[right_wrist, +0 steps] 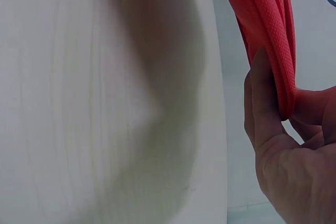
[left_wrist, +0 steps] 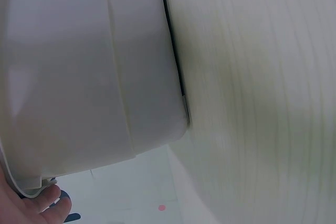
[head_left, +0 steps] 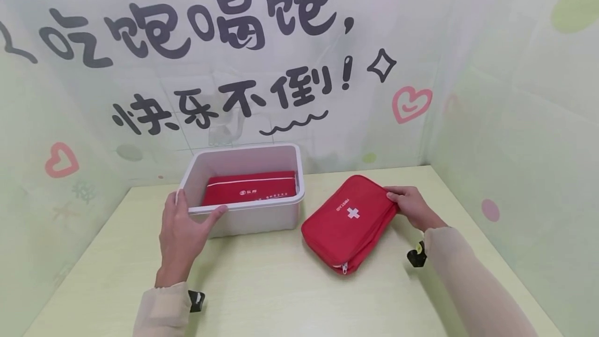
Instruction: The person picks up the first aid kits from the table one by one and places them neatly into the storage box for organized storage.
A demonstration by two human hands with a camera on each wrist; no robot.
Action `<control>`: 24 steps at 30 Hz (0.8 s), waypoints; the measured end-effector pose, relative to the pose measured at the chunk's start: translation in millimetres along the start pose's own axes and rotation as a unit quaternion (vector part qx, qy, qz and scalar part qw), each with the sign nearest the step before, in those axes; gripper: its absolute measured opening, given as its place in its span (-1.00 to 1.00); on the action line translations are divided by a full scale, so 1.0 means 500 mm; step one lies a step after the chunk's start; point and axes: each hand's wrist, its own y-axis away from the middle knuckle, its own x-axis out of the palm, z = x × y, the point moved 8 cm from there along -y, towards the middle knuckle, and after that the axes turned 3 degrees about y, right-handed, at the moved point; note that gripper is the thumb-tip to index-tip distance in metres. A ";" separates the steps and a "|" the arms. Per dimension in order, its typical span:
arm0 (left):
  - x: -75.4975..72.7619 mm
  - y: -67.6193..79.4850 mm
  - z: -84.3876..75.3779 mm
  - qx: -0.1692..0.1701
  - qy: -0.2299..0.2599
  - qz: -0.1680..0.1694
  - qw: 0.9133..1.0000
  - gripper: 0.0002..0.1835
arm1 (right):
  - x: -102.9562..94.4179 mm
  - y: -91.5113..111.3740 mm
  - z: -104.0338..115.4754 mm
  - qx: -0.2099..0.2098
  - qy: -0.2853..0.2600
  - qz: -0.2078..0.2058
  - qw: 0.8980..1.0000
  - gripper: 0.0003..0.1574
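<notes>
A white plastic bin (head_left: 255, 220) stands toward the back of the table, left of centre. My left hand (head_left: 183, 233) grips its near left corner, the thumb over the front rim. In the left wrist view, fingertips (left_wrist: 47, 198) curl round the rim of the bin (left_wrist: 68, 87). A red pouch (head_left: 252, 189) with a white stripe and lettering lies inside. To the right is a red first aid bag (head_left: 343, 222) with a white cross. My right hand (head_left: 414, 207) pinches its upper right edge; the right wrist view shows thumb and fingers on both sides of the red fabric (right_wrist: 265, 30).
The pale wooden table (head_left: 262, 285) is closed in by printed curtain walls (head_left: 299, 134) at the back and both sides. A zip pull (head_left: 344, 268) hangs at the bag's near corner. Small black wrist pieces (head_left: 416, 255) show beside both sleeves.
</notes>
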 end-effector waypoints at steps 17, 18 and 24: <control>-0.003 -0.006 -0.003 0.001 -0.001 0.001 1.000 0.15 | -0.039 0.011 0.062 -0.023 -0.046 0.007 0.999 -0.43; -0.002 -0.006 -0.003 0.001 -0.001 0.001 1.000 0.15 | -0.041 0.012 0.066 -0.026 -0.051 0.007 0.998 -0.43; 0.003 -0.005 0.001 0.003 0.000 -0.002 1.000 0.15 | -0.048 0.016 0.087 -0.036 -0.082 0.007 0.996 -0.41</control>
